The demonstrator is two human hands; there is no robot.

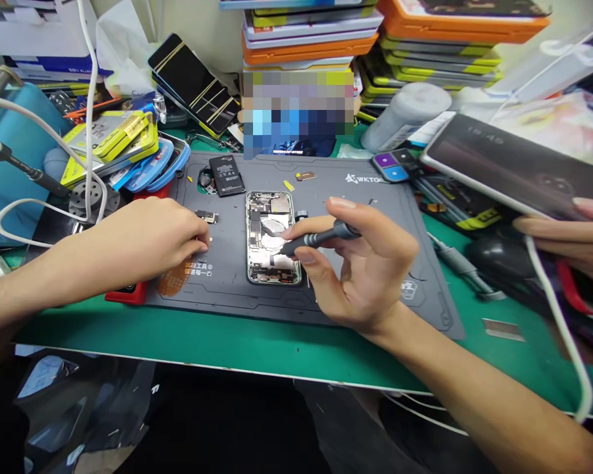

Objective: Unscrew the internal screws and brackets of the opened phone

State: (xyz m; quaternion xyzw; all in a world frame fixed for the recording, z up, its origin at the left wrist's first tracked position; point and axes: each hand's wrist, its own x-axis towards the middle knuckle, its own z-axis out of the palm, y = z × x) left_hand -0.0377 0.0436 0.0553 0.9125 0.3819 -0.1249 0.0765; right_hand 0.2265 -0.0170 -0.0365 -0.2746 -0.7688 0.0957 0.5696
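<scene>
An opened phone [275, 260] lies on the grey work mat, its inner boards and a round white coil exposed. My right hand [370, 263] is closed around a dark screwdriver [321, 238], held slanting over the phone with its front end above the lower part of the case. My left hand [170, 227] rests on the mat left of the phone, fingertips pinched together; whatever is between them is too small to make out. Just above those fingertips lies a small circuit part [207, 216]. A removed black battery [226, 176] sits on the mat behind the phone.
Another person's hand [573, 230] holds a large phone [518, 171] at the right. Stacked boxes [311, 46] line the back. Yellow-grey cases [111, 141], a red tray [126, 294] and a white cable [91, 85] crowd the left. A metal blade [504, 330] lies at the right.
</scene>
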